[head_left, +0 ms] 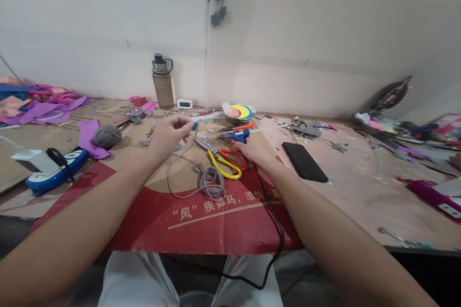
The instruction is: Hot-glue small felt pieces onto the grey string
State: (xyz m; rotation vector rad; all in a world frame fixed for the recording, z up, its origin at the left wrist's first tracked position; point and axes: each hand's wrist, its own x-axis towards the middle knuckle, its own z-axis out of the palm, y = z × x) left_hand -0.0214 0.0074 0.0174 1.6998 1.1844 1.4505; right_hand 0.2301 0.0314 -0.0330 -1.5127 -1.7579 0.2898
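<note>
Above the cardboard, my left hand [171, 136] is closed in a pinch on a small blue piece [195, 126], its exact kind too small to make out. Grey cord [212, 183] trails from near those fingers down to a loose coil. My right hand [255, 147] is wrapped round a blue glue gun [242, 135], from which a black cable [272, 220] runs toward the table edge. Between my hands lie scissors with yellow handles [230, 172] and another tool with orange-red handles [236, 157], partly overlapping.
A black phone [304, 161] lies right of my right arm. Further left are a grey yarn ball [107, 136] and a blue power strip [57, 172]. A bottle [163, 86], a small clock [185, 104] and a bowl [237, 116] stand at the back, before a white partition [317, 48].
</note>
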